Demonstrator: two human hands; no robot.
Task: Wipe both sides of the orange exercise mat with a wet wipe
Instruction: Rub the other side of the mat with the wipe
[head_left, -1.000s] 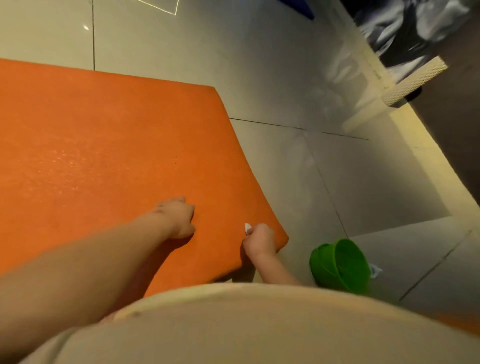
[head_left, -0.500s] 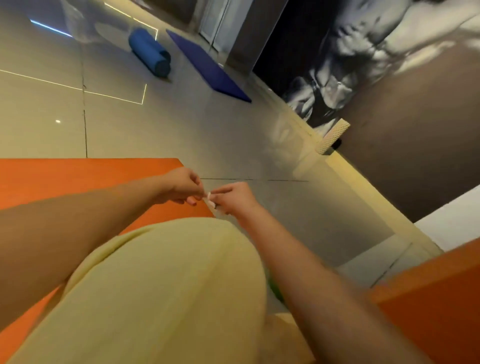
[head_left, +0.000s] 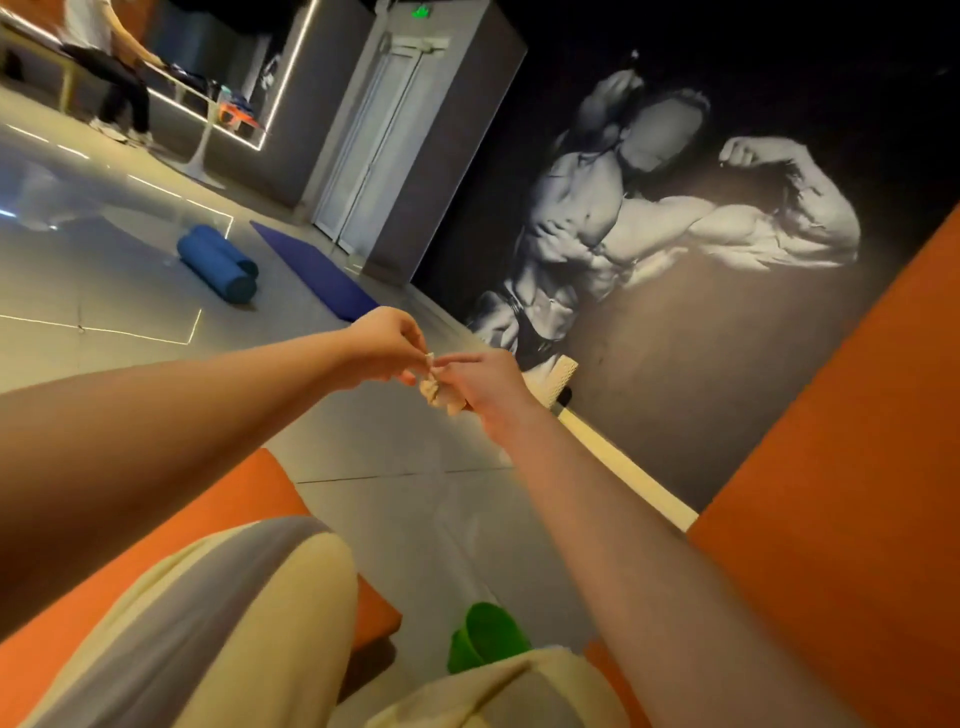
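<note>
Mat (head_left: 249, 499) lies flat on the floor at 7 o'clock, partly under the person's knee, with a green tub (head_left: 485, 636) just off its corner at 6 o'clock. Above them, near the centre, both hands are up in the air, clear of the mat. The left hand (head_left: 384, 345) pinches an edge of the wipe (head_left: 439, 392) with its fingertips and the right hand (head_left: 483, 382) grips the crumpled rest. No wiping is under way; I judge they are unfolding or folding the wipe. No damp trace shows, so whether the upper face is done cannot be told, and the underside looks left to do. Far off at 10 o'clock lie a blue roll (head_left: 218, 270) and a purple mat (head_left: 317, 275)
</note>
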